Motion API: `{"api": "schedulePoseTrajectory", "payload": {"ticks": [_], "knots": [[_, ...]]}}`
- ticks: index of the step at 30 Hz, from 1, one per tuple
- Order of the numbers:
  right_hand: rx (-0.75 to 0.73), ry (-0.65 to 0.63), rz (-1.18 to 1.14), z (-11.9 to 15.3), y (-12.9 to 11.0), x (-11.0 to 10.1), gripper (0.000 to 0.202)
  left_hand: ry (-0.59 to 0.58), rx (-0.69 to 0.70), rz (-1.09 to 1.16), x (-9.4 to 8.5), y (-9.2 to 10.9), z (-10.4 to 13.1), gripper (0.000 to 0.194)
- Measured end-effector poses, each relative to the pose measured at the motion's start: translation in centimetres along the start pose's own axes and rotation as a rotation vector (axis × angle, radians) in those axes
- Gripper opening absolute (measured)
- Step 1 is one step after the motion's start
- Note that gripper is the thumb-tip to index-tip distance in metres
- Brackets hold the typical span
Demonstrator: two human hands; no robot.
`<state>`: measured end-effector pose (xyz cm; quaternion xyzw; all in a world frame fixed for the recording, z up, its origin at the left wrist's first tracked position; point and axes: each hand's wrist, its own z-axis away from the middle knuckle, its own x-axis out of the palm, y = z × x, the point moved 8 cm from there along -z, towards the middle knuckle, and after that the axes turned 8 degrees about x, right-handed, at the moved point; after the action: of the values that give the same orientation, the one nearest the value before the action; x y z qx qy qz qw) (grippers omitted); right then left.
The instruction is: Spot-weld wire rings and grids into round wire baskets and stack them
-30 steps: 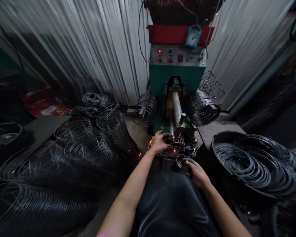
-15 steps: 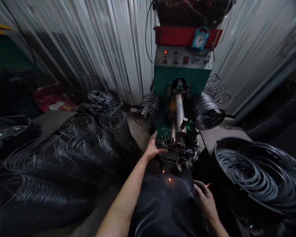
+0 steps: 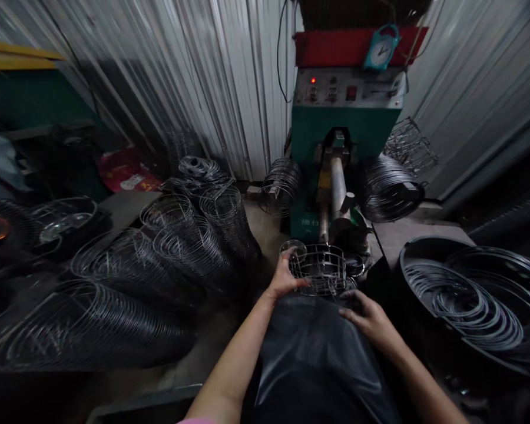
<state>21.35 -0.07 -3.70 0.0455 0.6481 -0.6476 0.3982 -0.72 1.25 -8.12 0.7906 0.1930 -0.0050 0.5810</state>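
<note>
A round wire basket (image 3: 320, 271) with an open grid of bars sits under the lower electrode of a green spot welder (image 3: 309, 227). My left hand (image 3: 285, 277) is closed on the basket's left side, thumb across the front and fingers by the rim. My right hand (image 3: 365, 312) is just right of and below the basket, thumb and fingers apart. Small metal rings lie close to its fingertips; whether they touch is too dark to tell. A black apron (image 3: 313, 353) covers my lap below both hands.
Stacks of wire rings and grids (image 3: 128, 318) stand at the left. On the right, a black tub (image 3: 406, 259) holds many metal rings. Coils hang either side of the welder, the right coil (image 3: 391, 188) being larger. A teal clock (image 3: 382, 48) hangs on its red top.
Sparks near my lap and right hand are gone. My right hand has risen from the apron's side to the basket. The basket stands more upright and clear of the electrode; the view has shifted left.
</note>
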Motion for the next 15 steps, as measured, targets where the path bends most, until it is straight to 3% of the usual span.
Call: {"api": "schedulePoseTrajectory", "payload": {"ticks": [2,4,7,11,15], "knots": [[-0.017,-0.061,0.065,-1.2,-2.4,0.2,0.018,-0.102,0.109,-0.232,0.6,2.7,1.2,0.099],[-0.005,-0.053,0.143,-2.4,-3.2,0.6,0.015,-0.162,0.163,-0.412,1.3,4.8,1.9,0.099],[-0.031,0.105,0.206,-3.1,-3.3,0.9,0.012,-0.192,0.207,-0.568,2.2,7.0,2.1,0.095],[-0.204,0.318,0.235,-2.0,-3.3,1.4,0.013,-0.189,0.209,-0.612,2.6,8.2,2.0,0.09],[-0.391,0.24,0.205,-0.8,-3.5,2.0,0.022,-0.213,0.172,-0.594,2.7,8.1,1.9,0.09]]}}
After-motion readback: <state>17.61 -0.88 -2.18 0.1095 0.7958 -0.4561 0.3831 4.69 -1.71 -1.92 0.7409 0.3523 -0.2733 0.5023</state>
